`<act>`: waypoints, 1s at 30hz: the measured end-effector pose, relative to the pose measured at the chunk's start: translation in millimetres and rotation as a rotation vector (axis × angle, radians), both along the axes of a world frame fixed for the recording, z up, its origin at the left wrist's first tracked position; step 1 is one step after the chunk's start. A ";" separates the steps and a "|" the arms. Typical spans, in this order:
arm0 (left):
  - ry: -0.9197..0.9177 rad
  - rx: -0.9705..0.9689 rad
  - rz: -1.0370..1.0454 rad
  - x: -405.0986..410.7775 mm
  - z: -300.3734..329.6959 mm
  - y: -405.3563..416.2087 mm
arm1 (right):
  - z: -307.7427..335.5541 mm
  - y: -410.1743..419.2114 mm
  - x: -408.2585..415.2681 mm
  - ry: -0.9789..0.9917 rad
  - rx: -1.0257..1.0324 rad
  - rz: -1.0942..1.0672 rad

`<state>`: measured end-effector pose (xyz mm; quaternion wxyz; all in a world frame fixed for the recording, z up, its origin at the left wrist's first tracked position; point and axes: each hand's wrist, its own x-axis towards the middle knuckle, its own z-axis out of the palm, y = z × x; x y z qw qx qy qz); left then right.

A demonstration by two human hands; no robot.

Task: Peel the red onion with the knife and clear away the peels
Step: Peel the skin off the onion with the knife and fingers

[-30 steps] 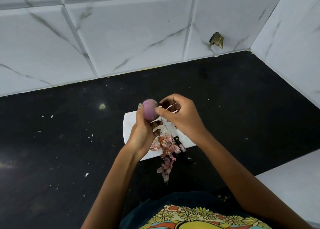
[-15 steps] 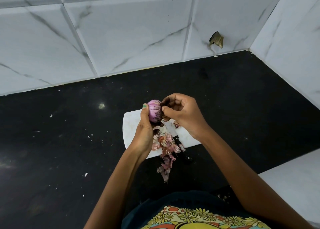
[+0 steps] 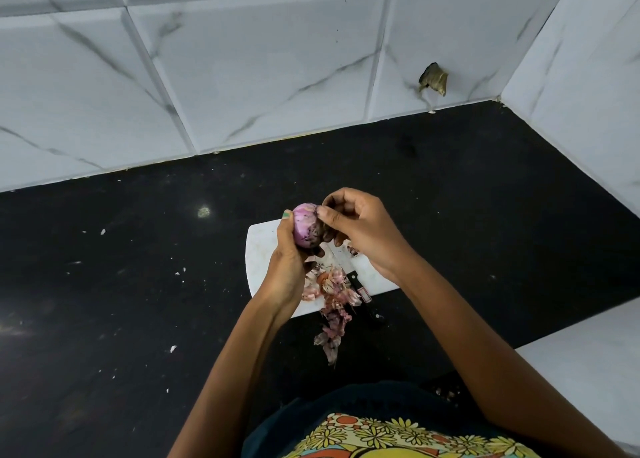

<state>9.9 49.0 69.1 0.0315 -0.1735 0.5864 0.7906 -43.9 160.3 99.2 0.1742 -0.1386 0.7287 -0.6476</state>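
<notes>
My left hand (image 3: 289, 265) holds the red onion (image 3: 305, 225) up above the white cutting board (image 3: 258, 250); the onion is pink-purple with dark specks on its right side. My right hand (image 3: 356, 227) pinches at the onion's right side with thumb and fingertips, on a bit of skin. The knife (image 3: 362, 293) lies on the board with its black handle reaching past the near edge; neither hand touches it. A heap of pink onion peels (image 3: 334, 298) lies on the board's near edge and spills onto the black counter.
The black counter (image 3: 138, 284) carries scattered white crumbs. White marble-look tiles form the back wall and the right wall (image 3: 588, 94). A brown broken spot (image 3: 433, 81) marks the back wall. A white ledge (image 3: 595, 364) sits at the near right.
The onion has been turned in my left hand, showing its speckled side. My right fingers have moved in from the onion's front and now pinch its right side.
</notes>
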 end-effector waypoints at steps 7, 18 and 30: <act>-0.105 0.200 0.023 -0.1 5.4 -2.2 | -0.5 3.6 7.8 0.030 0.042 -0.094; -0.190 0.205 0.064 -0.6 10.4 -5.6 | -3.1 2.8 9.0 0.203 0.151 -0.004; -0.185 0.140 0.142 -2.6 12.4 -4.5 | -1.3 2.7 6.7 0.254 0.171 -0.069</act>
